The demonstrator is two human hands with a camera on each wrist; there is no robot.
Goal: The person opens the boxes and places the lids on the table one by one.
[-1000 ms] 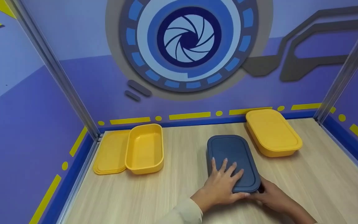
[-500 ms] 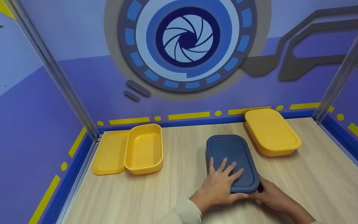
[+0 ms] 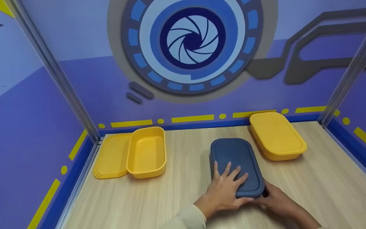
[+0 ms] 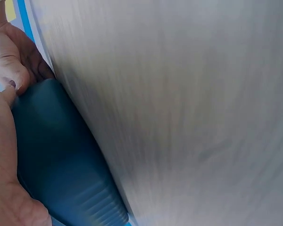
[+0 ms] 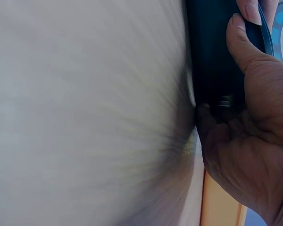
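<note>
A dark blue lidded food container [image 3: 233, 152] stands on the table, right of the middle. Spread across the near half of its lid is my left hand [image 3: 226, 189], fingers straight, thumb along the near edge. My right hand [image 3: 278, 200] grips the container's near right corner. From the right wrist, the thumb lies on the container's end wall [image 5: 212, 47] while the other fingers curl round its side, partly in shadow. The two thumbs meet at the near end. Ribbed lines mark the container's side wall [image 4: 61, 146] in the left wrist view.
An uncovered yellow container [image 3: 146, 156] stands at the left, overlapping a yellow lid [image 3: 111, 159] beside it. Behind the blue container, to the right, sits a yellow container with its lid on [image 3: 278, 133]. Printed panels [image 3: 189, 108] with metal corner posts enclose the wooden table [image 3: 183, 190].
</note>
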